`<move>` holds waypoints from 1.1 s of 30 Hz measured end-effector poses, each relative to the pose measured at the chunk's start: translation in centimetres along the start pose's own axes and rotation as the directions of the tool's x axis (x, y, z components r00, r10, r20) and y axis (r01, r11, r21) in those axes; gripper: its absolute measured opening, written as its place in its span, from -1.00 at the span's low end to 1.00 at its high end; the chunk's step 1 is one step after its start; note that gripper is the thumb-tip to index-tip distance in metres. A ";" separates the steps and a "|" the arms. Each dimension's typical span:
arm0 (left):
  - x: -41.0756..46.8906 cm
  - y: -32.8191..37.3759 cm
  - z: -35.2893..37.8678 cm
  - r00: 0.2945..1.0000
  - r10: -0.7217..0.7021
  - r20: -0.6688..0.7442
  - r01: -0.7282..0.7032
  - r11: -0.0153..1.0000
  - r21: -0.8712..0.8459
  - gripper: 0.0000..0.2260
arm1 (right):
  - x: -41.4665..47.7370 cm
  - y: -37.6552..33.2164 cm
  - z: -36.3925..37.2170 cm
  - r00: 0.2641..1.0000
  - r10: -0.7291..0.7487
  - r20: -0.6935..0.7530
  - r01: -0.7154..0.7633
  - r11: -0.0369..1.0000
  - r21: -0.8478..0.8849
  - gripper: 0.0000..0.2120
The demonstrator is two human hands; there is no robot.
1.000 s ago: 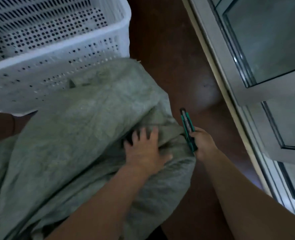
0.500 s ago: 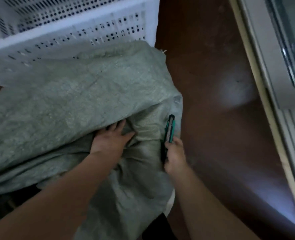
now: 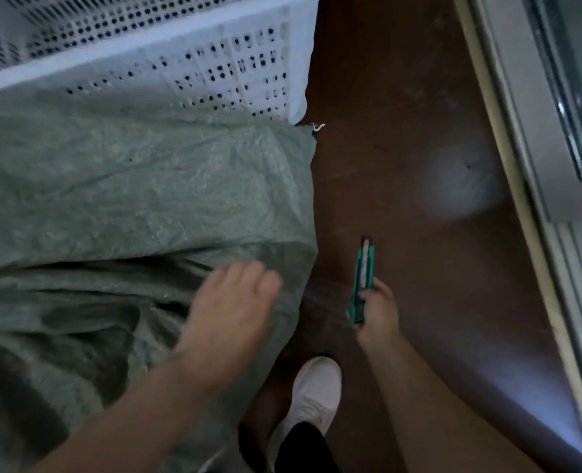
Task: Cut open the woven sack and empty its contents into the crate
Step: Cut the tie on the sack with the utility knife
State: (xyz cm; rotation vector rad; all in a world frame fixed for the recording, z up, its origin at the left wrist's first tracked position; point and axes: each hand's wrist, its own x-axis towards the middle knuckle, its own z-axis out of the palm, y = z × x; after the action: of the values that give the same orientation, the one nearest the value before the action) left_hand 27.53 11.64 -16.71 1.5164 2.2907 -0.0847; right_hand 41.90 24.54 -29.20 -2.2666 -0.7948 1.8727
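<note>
Head view: sack grey-green, crumpled, seemingly uncut.

Head cam, one view only: looks steeply down, close over sack, floor.

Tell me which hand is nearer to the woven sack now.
Left. The left hand lies over the woven sack, fingers spread. The right hand holds the utility knife over the floor, beside the sack's edge.

Left hand is a motion-blurred smear, so finger contact with the woven sack can't be read. The sack runs off the left and bottom edges; its contents stay hidden. The crate is cropped top and left, interior mostly unseen.
</note>
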 end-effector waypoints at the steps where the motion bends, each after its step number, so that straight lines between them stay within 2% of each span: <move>1: 0.9 1.0 0.5 0.998 0.033 -0.052 -0.033 0.999 -0.004 -0.78 | 1.3 -0.4 -0.1 1.000 -0.010 -0.012 0.010 0.999 -0.053 -0.66; 3: 3.4 2.0 1.3 0.996 0.007 -0.085 -0.001 0.997 0.074 -0.61 | 3.5 -1.0 0.4 0.999 -0.027 -0.044 0.022 0.992 -0.125 -0.68; 6: 6.8 0.0 3.2 0.976 -0.192 0.101 0.171 0.967 0.186 -0.40 | 7.6 -1.7 1.4 0.990 -0.061 -0.127 0.041 0.987 -0.155 -0.72; 8: 7.3 -1.9 5.0 0.945 -0.259 0.200 0.211 0.949 0.234 -0.35 | 9.9 -2.2 2.3 0.979 -0.108 -0.175 0.074 0.979 -0.189 -0.73; 10: 6.8 -2.8 6.8 0.934 -0.262 0.242 0.206 0.950 0.234 -0.31 | 12.0 -2.3 3.0 0.966 -0.153 -0.210 0.108 0.971 -0.212 -0.73; 13: 6.6 -3.1 8.5 0.938 -0.260 0.227 0.210 0.952 0.223 -0.28 | 14.3 -1.8 4.2 0.950 -0.192 -0.245 0.142 0.968 -0.209 -0.72; 16: 7.5 -3.0 9.2 0.936 -0.273 0.222 0.230 0.952 0.200 -0.30 | 15.4 -1.6 4.7 0.920 -0.287 -0.265 0.187 0.919 -0.346 -0.69; 20: 7.5 -3.1 9.2 0.933 -0.266 0.241 0.231 0.959 0.167 -0.30 | 13.6 -2.5 4.9 0.924 -0.334 -0.185 0.203 0.841 -0.501 -0.58; 22: 7.3 -3.2 8.5 0.937 -0.257 0.237 0.231 0.964 0.132 -0.33 | 11.6 -3.1 5.0 0.916 -0.386 -0.105 0.266 0.784 -0.561 -0.53; 24: 6.6 -3.3 7.0 0.940 -0.246 0.238 0.232 0.969 0.087 -0.35 | 8.7 -4.0 5.4 0.867 -0.498 0.030 0.410 0.677 -0.611 -0.49; 25: 6.1 -3.5 5.9 0.942 -0.243 0.233 0.232 0.970 0.076 -0.35 | 7.0 -4.4 5.6 0.815 -0.564 0.133 0.508 0.586 -0.631 -0.48; 28: 3.1 -5.2 1.5 0.946 -0.264 0.186 0.242 0.961 0.133 -0.29 | 1.2 -6.2 7.1 0.563 -0.672 0.481 0.765 0.204 -0.611 -0.43; 30: 0.2 -7.5 -2.0 0.922 -0.333 0.195 0.298 0.936 0.187 -0.15 | -3.0 -7.3 8.5 0.445 -0.611 0.654 0.827 0.000 -0.563 -0.36; 31: -1.4 -8.8 -3.8 0.901 -0.378 0.213 0.337 0.919 0.206 -0.07 | -5.4 -7.8 9.3 0.423 -0.544 0.724 0.836 -0.074 -0.544 -0.32; 33: -4.6 -11.4 -7.1 0.853 -0.452 0.262 0.392 0.885 0.251 0.06 | -9.9 -8.5 11.3 0.424 -0.350 0.835 0.838 -0.198 -0.509 -0.23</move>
State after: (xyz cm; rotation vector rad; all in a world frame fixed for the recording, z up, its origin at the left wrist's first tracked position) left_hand 16.87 4.76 -10.36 0.9535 2.3538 -0.6373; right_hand 27.37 24.64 -19.77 -0.7678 -3.1613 1.2007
